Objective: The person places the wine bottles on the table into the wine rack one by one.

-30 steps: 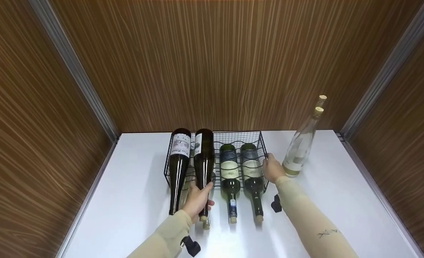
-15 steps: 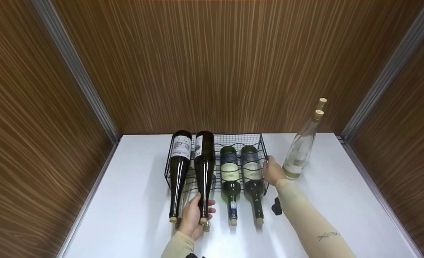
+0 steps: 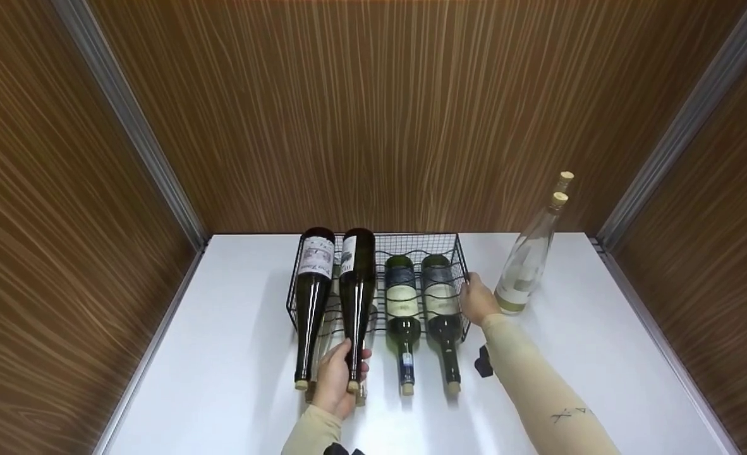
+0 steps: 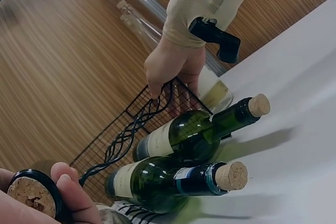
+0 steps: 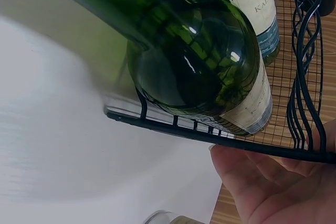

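A white table [image 3: 215, 366] carries the black wire-mesh wine rack [image 3: 415, 242], with wavy bars across it. Standing right of the rack is a tall clear glass bottle [image 3: 525, 265] with a cork stopper; a second cork [image 3: 566, 176] shows behind, its bottle mostly hidden. On the rack's upper left lie two long dark-brown glass bottles, an outer one [image 3: 315, 297] and an inner one [image 3: 357, 284]; lower in its right half lie two green glass bottles [image 3: 403, 303] [image 3: 441, 303]. The inner brown bottle should be stiff, smooth, slippery and breakable, probably heavier at its base, so the neck steers it while the body wants support. At the rack's front, the left hand [image 3: 334, 379] has its fingers curled round that neck; at its right side, the right hand [image 3: 479, 300] grips the frame. Clear glass under the brown bottles is hard to make out, and the right fingertips are partly hidden.
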Available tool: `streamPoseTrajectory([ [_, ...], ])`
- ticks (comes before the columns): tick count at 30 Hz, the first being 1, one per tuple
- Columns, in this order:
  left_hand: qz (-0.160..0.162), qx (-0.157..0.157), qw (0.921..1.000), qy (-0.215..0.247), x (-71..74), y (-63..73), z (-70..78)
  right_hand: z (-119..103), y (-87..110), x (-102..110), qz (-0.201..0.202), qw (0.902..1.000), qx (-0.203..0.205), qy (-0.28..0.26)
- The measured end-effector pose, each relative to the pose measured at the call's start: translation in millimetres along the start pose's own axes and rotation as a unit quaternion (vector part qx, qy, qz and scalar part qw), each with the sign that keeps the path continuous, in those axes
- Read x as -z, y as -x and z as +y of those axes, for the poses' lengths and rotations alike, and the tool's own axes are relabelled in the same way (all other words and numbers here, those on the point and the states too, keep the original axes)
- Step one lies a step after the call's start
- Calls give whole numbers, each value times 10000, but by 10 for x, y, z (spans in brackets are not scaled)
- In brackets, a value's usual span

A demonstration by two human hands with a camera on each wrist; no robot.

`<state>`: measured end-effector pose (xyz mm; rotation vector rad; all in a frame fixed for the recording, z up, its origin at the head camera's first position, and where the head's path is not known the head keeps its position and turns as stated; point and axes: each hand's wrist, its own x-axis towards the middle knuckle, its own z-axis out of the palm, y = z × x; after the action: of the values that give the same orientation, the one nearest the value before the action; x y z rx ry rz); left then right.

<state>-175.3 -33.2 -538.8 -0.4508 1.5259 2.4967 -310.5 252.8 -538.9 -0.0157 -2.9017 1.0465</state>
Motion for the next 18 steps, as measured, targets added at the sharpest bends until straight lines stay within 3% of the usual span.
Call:
streamPoseTrajectory([
  [18, 408, -269, 9971, -586, -27, 11, -18, 7, -8, 6, -15, 10000, -42, -40],
])
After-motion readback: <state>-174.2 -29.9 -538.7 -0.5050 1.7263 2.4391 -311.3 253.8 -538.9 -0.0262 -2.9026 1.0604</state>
